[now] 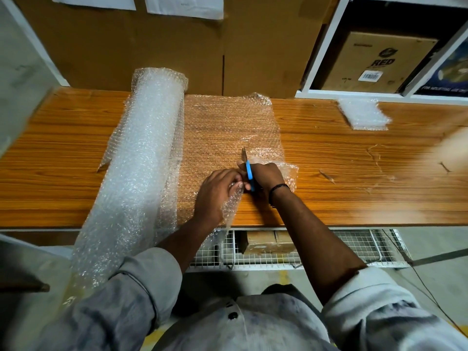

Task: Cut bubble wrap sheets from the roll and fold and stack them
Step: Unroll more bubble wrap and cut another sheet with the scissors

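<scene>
A thick bubble wrap roll (141, 158) lies across the wooden table (354, 178), its near end hanging over the front edge. An unrolled sheet (225, 127) spreads flat to the right of the roll. My right hand (266, 176) is shut on blue-handled scissors (248, 168), whose blades point away from me into the sheet. My left hand (215, 193) pinches the sheet's near edge just left of the scissors. A small stack of folded sheets (364, 115) rests at the table's back right.
Large cardboard sheets (177, 46) lean against the wall behind the table. A white shelf at the back right holds a brown box (374, 62). Below the table's front edge runs a wire mesh rack (278, 252) with a box in it.
</scene>
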